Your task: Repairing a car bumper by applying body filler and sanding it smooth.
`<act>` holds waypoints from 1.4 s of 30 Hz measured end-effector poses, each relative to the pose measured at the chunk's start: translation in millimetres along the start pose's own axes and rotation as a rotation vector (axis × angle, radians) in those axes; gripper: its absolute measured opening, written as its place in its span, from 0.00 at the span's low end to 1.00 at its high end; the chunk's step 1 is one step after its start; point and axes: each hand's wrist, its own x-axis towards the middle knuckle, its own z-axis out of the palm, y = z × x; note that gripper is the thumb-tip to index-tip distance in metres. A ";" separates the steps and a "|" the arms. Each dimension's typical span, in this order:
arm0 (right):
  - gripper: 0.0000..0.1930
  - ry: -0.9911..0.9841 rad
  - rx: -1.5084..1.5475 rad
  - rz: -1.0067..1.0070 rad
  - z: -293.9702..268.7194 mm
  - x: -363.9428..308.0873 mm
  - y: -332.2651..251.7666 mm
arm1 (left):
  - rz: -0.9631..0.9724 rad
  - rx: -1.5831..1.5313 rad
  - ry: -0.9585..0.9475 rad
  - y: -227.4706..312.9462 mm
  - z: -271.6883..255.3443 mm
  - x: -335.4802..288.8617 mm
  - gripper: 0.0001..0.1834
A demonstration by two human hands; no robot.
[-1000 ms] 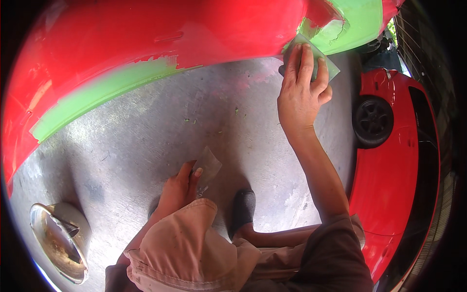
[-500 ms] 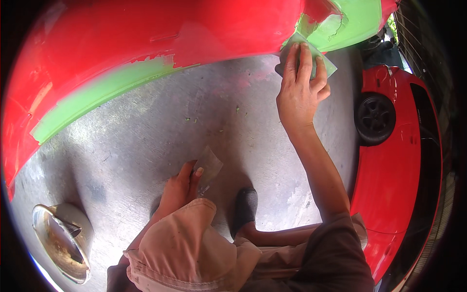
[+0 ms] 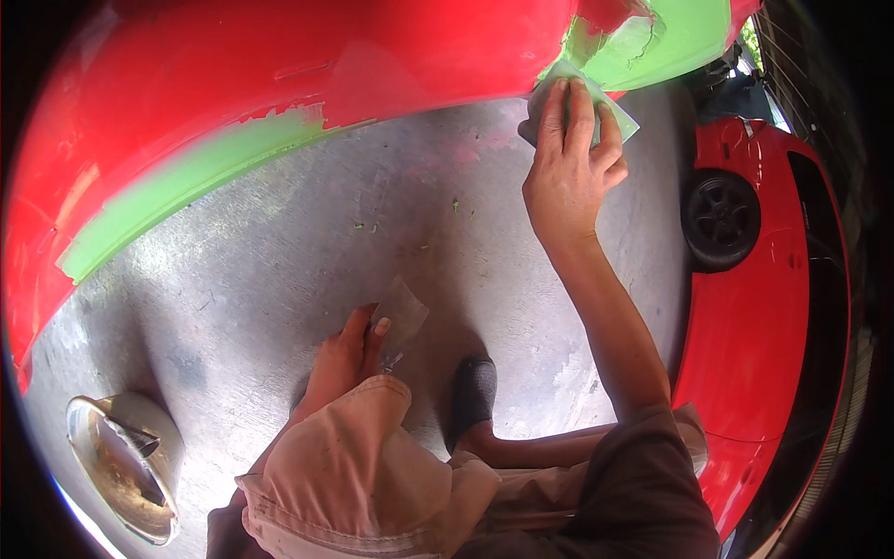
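Note:
My right hand point(image 3: 570, 182) reaches up to the lower edge of a red car body panel point(image 3: 419, 56). Its fingers press on a thin, flat, grey-green filler spreader point(image 3: 618, 123), whose top corner meets the panel beside a patch of light green filler point(image 3: 666, 47). Cracks and rough edges show in that patch. Lower down, by my knee, my left hand point(image 3: 343, 359) is closed on a translucent flat plate point(image 3: 402, 312), held over the floor. A longer strip of green filler point(image 3: 196, 186) runs along the panel's left lower edge, ragged at its upper border.
A second red car point(image 3: 745, 345) with a black wheel point(image 3: 722, 220) stands at the right. On the concrete floor point(image 3: 270, 242) lie small green crumbs. A worn round metal basin point(image 3: 166, 438) sits at lower left. My dark shoe point(image 3: 473, 396) is below the middle.
My right hand and the spreader have shifted slightly to the left and down along the panel edge. My left hand keeps its hold on the plate, almost still.

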 end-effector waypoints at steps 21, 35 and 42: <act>0.49 -0.068 0.328 0.020 -2.8 -7.4 -1.2 | 0.021 0.056 0.006 -3.5 -0.1 2.4 0.18; 0.49 -0.111 0.544 0.027 -3.0 -18.1 -0.2 | -0.008 0.058 -0.015 1.8 0.0 4.1 0.20; 0.43 -0.096 0.831 -0.032 -16.7 -23.4 6.1 | -0.087 -0.322 -0.007 0.9 -1.9 7.8 0.22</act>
